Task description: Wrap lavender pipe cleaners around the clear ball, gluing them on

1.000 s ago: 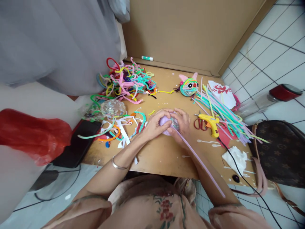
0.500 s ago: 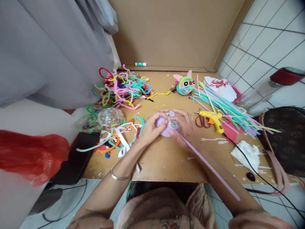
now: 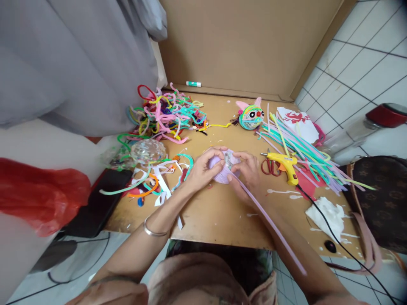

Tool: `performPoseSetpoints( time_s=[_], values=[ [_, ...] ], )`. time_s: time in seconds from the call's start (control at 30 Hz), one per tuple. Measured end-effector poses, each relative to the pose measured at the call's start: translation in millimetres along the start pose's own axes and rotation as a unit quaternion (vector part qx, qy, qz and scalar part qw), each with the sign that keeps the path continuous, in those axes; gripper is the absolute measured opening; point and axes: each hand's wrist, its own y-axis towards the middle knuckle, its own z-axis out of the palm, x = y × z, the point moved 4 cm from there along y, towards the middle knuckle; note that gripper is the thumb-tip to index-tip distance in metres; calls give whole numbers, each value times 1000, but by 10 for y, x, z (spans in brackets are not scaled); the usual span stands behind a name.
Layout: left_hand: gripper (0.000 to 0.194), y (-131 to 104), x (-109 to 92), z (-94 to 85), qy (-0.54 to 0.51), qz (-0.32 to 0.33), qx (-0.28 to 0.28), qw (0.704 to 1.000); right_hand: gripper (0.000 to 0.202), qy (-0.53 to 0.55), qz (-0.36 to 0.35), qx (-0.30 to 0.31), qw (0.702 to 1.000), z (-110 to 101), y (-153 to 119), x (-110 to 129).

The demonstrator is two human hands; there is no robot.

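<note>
A ball wrapped in lilac pipe cleaner (image 3: 219, 173) is held between both hands above the middle of the table. A clear, bare patch shows on its upper right side. My left hand (image 3: 206, 167) grips the ball from the left, thumb pressed on the wrapped strands. From the right, my right hand (image 3: 247, 173) curls its fingers round the ball's edge, thumb low beside the strand. A loose lilac pipe cleaner (image 3: 270, 224) runs from the ball under the right thumb and out across the right forearm.
Tangled pipe cleaners (image 3: 165, 112) lie back left, near a clear ball (image 3: 148, 151) and paper scraps (image 3: 163, 184). A decorated ball with pink ears (image 3: 251, 116) stands behind. Right are straight pipe cleaners (image 3: 305, 148), a yellow glue gun (image 3: 286, 166), scissors (image 3: 270, 166) and a tissue (image 3: 326, 214).
The camera view has shifted and tilted slightly. Both hands still hold the lilac ball, and the loose pipe cleaner's free end has swung a little to the left.
</note>
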Motion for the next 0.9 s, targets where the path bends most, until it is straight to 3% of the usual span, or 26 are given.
performPoseSetpoints(
  time_s=[0.23, 0.5, 0.67, 0.9],
  values=[
    [11, 10, 3, -13, 5, -1, 4, 1000, 9, 125, 103, -28, 986, 16, -5, -42],
    [10, 24, 30, -36, -13, 0, 11, 1000, 29, 256, 217, 58, 940, -46, 98, -209],
    [13, 30, 47, -51, -21, -11, 13, 1000, 33, 311, 251, 101, 911, -76, 101, -324],
    [17, 41, 63, -65, -36, -24, 10, 999, 38, 363, 302, 64, 879, 15, 53, -402]
  ],
)
